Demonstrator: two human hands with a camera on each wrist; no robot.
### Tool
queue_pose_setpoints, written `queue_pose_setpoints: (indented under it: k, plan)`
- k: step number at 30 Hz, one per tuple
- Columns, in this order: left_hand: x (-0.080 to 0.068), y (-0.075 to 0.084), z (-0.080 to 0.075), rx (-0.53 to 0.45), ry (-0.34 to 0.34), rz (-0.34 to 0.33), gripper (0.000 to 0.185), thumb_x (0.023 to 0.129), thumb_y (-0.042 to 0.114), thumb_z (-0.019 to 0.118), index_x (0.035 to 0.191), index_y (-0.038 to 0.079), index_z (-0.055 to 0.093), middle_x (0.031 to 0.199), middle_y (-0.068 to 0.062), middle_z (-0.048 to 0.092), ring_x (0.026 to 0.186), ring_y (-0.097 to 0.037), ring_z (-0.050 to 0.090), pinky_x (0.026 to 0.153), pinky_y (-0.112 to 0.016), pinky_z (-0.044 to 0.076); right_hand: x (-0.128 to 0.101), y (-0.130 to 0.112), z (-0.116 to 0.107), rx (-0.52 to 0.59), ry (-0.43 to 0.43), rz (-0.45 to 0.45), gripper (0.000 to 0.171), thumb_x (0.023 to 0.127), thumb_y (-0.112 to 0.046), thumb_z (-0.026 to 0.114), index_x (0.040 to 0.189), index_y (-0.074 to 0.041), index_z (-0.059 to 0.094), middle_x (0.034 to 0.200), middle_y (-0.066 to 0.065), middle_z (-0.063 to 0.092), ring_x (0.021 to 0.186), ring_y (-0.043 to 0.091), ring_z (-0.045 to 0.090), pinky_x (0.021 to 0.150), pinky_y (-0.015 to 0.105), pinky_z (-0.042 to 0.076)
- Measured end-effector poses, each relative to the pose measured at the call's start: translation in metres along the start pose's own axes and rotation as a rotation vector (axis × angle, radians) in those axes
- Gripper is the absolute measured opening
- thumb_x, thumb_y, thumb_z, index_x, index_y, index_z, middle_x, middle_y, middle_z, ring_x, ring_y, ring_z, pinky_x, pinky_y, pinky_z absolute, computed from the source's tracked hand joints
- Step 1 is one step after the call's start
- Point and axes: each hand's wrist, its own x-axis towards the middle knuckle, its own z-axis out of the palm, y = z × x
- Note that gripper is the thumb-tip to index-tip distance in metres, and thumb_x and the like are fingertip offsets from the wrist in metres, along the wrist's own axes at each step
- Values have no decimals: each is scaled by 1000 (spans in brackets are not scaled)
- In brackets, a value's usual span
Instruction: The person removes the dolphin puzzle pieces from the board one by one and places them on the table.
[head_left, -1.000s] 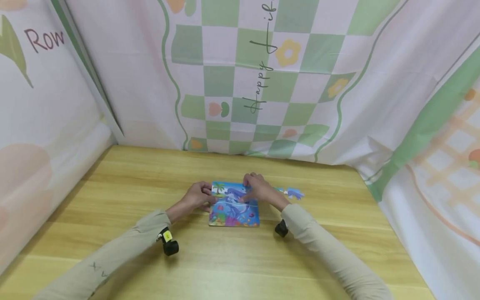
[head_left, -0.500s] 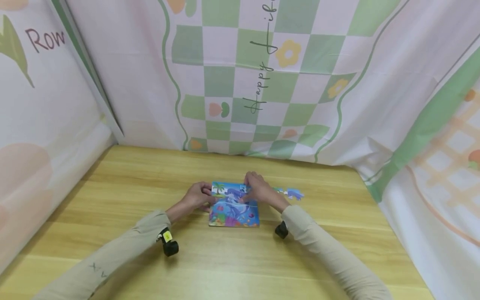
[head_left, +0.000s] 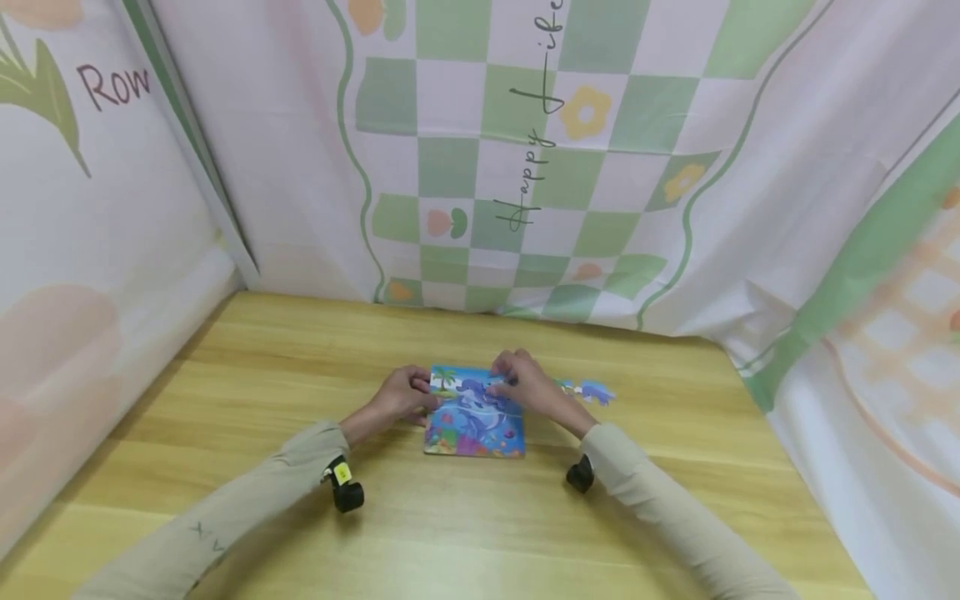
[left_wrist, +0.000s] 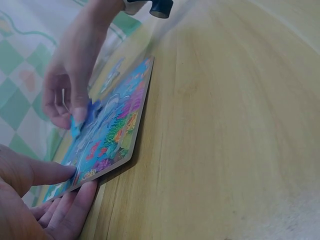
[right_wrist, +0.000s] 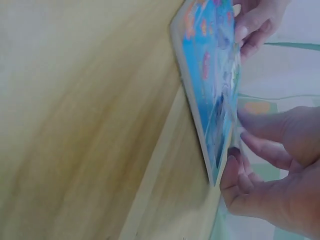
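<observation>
A jigsaw puzzle board [head_left: 474, 433] with a dolphin sea picture lies in the middle of the wooden table. At its left edge my left hand [head_left: 396, 395] grips it, thumb on top and fingers under the rim in the left wrist view. Over the upper right part of the board is my right hand [head_left: 534, 390]. Between its thumb and fingers, a small blue puzzle piece [left_wrist: 76, 128] is pinched, tilted close over the picture. The board's upper right corner is partly hidden by this hand in the head view.
Loose puzzle pieces [head_left: 597, 392] lie on the table [head_left: 675, 467] just right of the board, partly behind the right wrist. Patterned cloth [head_left: 450, 175] hangs along the back and both sides. A small black camera sits on each wrist.
My right thumb has risen from the picture and come nearer the fingers. The left hand keeps its grip on the board. The head view has shifted slightly.
</observation>
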Motion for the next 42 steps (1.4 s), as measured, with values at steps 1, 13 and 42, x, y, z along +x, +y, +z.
queue_pose_setpoints:
  k: [1,13,42]
  plan:
    - [0,0,1,2,0,0,61,90,-8,73,144,-14,45,107,-14,54,82,-21,63,65,-30,69,-1,1,-1,10,7,-18,20,96,-5,74,112,4,66,105,17,60,93,25,59,82,38,60]
    - [-1,0,2,-2,13,-14,56,90,-8,73,140,-13,48,105,-12,53,83,-22,62,63,-30,68,-10,5,-7,149,68,81,27,93,-3,77,114,8,67,106,22,73,100,35,71,89,42,67]
    - [1,0,-1,-9,4,-24,57,92,-6,73,142,-12,47,107,-12,53,83,-21,63,63,-29,68,-24,32,-38,410,3,183,27,98,1,68,121,16,63,106,20,65,75,18,73,76,33,69]
